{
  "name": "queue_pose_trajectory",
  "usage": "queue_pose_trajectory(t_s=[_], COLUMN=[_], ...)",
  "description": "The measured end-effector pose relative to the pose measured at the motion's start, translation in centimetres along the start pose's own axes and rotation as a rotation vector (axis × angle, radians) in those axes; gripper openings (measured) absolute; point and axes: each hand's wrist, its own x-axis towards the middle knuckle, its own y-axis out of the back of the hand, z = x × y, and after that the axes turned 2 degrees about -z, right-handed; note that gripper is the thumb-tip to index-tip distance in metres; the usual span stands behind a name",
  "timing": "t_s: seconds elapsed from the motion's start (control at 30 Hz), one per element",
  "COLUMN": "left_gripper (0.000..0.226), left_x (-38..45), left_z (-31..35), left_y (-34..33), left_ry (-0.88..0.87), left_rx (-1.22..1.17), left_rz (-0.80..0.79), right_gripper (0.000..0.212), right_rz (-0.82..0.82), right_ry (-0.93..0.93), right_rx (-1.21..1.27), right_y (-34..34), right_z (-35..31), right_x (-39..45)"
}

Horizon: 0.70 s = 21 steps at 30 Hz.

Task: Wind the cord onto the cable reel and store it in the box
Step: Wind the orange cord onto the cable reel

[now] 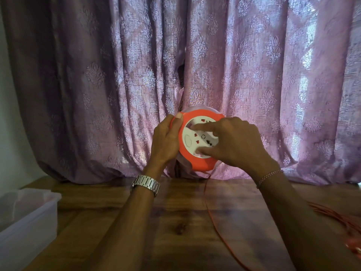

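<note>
A wooden table (175,222) is seen before a curtain (97,75); the box (25,218) sits at eight o'clock. The cable reel (197,145) is held aloft at centre — gripped by the left hand (166,141), while the right hand (238,143) presses two spread fingers on its face. The cord (213,218) trails to five o'clock.

one cable reel (197,141), one cord (212,218), one box (29,218)

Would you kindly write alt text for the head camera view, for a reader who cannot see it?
A person's left hand grips an orange cable reel held up before a purple curtain, while the right hand presses fingers on its white socket face. An orange cord trails onto the wooden table; a translucent box sits left.
</note>
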Motion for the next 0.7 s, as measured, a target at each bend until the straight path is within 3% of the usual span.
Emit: queue_pose_trajectory(t_s=[0.13, 0.3, 0.4, 0.5, 0.6, 0.7], left_gripper=[0.046, 0.044, 0.047, 0.051, 0.058, 0.056], left_x=[0.0, 0.0, 0.0, -0.1, -0.2, -0.2], left_z=[0.1, 0.2, 0.1, 0.0, 0.1, 0.1], left_y=[0.0, 0.1, 0.1, 0.0, -0.1, -0.1], left_ry=[0.019, 0.033, 0.036, 0.036, 0.018, 0.006], left_rx=[-0.021, -0.044, -0.045, -0.070, -0.071, -0.052], left_rz=[-0.006, -0.016, -0.029, -0.027, -0.030, -0.022], right_gripper=[0.067, 0.064, 0.048, 0.020, 0.055, 0.066], right_rz=[0.140, 0.127, 0.135, 0.044, -0.201, -0.332], right_ry=[-0.112, -0.101, -0.086, 0.065, 0.158, 0.175], right_rx=[0.017, -0.051, -0.026, 0.049, 0.091, -0.035], right_y=[-0.3, 0.1, 1.1, 1.6, 1.4, 1.2], right_z=[-0.4, -0.4, -0.1, 0.4, 0.2, -0.4], right_x=[0.2, 0.2, 0.1, 0.3, 0.3, 0.0])
